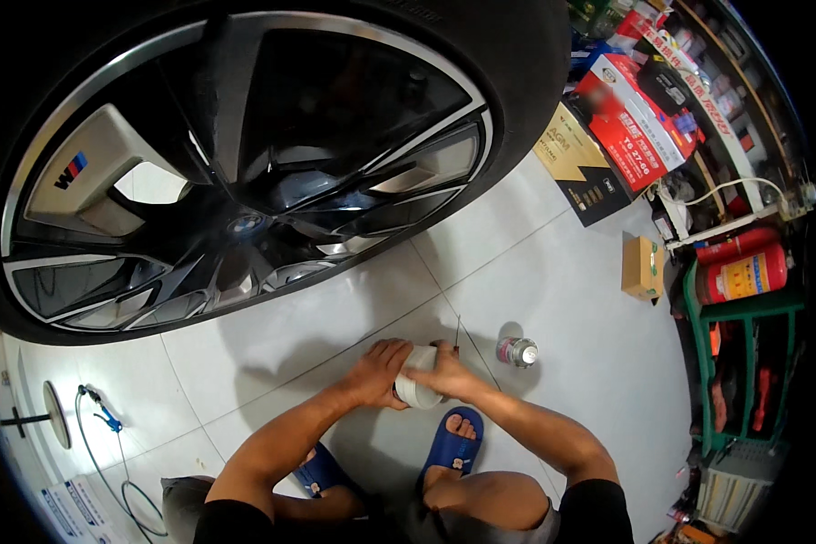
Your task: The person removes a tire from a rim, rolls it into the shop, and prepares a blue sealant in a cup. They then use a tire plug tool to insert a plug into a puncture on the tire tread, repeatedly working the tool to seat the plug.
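In front of my feet, both hands are wrapped round an off-white, short round object (419, 392), like a thick roll or a tub; I cannot make out which. My left hand (377, 374) grips its left side with fingers curled over it. On the opposite side, my right hand (448, 374) presses against it. A thin dark rod (458, 332) sticks up beside my right fingers; whether they hold it is unclear. To the right on the tiles stands a small clear jar (517, 352) with a silvery top.
A large car wheel (245, 227) fills the upper left. Red and black-gold boxes (607, 136) stand at upper right, near a small brown carton (642, 268). A red cylinder (743, 274) sits on a green rack (752, 313). A hose with a blue nozzle (107, 417) lies left.
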{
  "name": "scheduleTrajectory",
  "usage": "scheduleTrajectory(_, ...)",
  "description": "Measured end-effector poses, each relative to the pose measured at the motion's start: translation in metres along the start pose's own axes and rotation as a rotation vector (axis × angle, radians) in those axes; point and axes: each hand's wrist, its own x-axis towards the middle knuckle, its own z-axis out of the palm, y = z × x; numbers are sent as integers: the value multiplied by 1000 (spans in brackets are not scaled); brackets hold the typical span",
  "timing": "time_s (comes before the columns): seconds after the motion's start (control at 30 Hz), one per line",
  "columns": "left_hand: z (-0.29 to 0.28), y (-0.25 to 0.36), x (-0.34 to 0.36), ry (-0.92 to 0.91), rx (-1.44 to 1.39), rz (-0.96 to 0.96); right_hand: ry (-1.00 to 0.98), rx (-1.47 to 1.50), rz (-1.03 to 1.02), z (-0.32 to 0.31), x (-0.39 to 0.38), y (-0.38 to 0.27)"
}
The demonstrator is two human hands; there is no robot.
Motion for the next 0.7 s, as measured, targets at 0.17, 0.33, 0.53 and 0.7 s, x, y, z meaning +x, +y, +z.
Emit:
scheduleTrajectory(0.17,-1,-2,-7,78,-33,-6,67,-1051,-918,-5,-37,-27)
scheduleTrajectory(0.33,3,4,-4,123,13,-65,226,-383,-510,2,-27,-8)
scheduleTrajectory(0.53,-2,0,-2,79,11,-56,152,-744,-599,-1,-34,-24)
scheduleTrajectory(0.7,0,2,-10,105,-62,-63,0,-932,-1019,-19,-41,-27)
